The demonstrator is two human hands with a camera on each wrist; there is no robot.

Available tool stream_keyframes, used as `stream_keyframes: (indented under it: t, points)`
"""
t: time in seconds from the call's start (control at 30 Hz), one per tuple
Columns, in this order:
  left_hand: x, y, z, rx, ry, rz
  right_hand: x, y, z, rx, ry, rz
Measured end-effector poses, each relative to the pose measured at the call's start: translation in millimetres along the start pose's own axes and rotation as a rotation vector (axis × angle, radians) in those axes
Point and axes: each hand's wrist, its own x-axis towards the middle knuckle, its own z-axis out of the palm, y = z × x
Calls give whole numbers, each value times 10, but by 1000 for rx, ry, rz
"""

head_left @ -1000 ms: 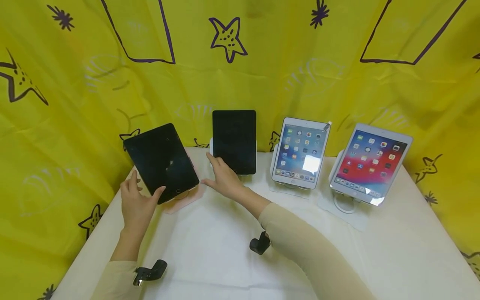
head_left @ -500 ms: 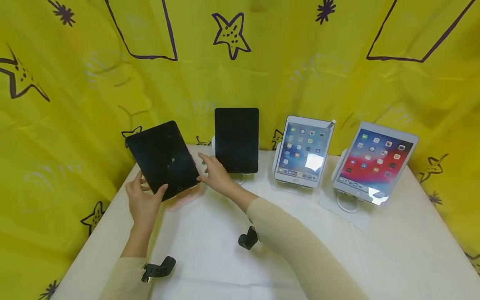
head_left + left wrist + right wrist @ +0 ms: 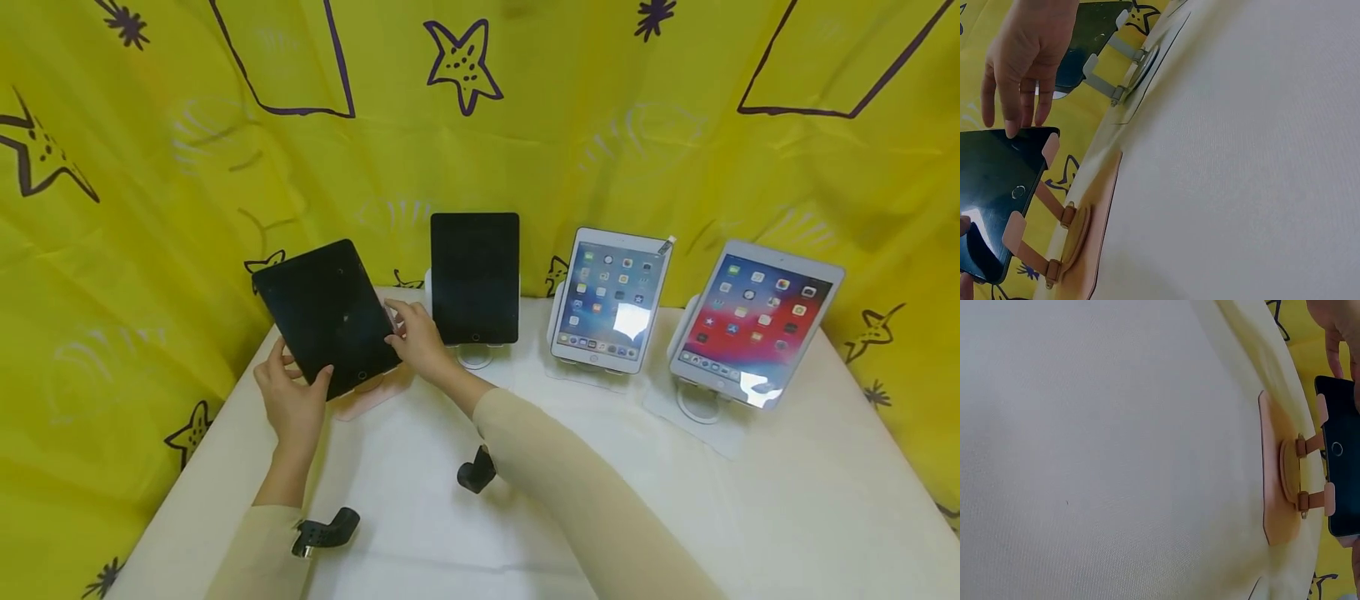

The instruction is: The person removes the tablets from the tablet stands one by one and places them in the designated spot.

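Observation:
A black tablet (image 3: 327,317) leans, tilted, on a pink stand (image 3: 375,395) at the far left. My left hand (image 3: 294,400) holds its lower left edge, thumb over the screen side and the other fingers at the edge, partly hidden behind. On the opposite edge, my right hand (image 3: 423,340) has its thumb at the front border and its fingers reaching behind, beside the pink back of the stand. The left wrist view shows the right hand (image 3: 1029,53) coming down onto the tablet (image 3: 997,181), above the stand's two pink lips.
Another black tablet (image 3: 476,279) stands close to the right hand on a white stand. Farther right are two white-framed tablets, one with a blue screen (image 3: 611,292) and one with a red-blue screen (image 3: 757,317). A yellow patterned curtain (image 3: 525,167) hangs behind the white table (image 3: 540,533).
My right hand has moved left, from in front of the middle black tablet to the right edge of the leftmost one. The left hand stays on that tablet; the view has shifted slightly.

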Motion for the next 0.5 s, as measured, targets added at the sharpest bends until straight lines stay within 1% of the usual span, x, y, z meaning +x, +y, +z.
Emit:
stream_keyframes:
  t: [0.1, 0.23, 0.33, 0.5]
  points:
    - [4, -13, -5, 9, 11, 2, -3, -24, 38, 12, -14, 4]
    - [12, -9, -35, 4, 3, 7, -3, -38, 72, 16, 1, 0]
    - [21, 16, -69, 2, -38, 15, -3, -42, 74, 59, -1, 10]
    - [46, 57, -125, 1, -121, 27, 4, -36, 60, 178, -8, 43]
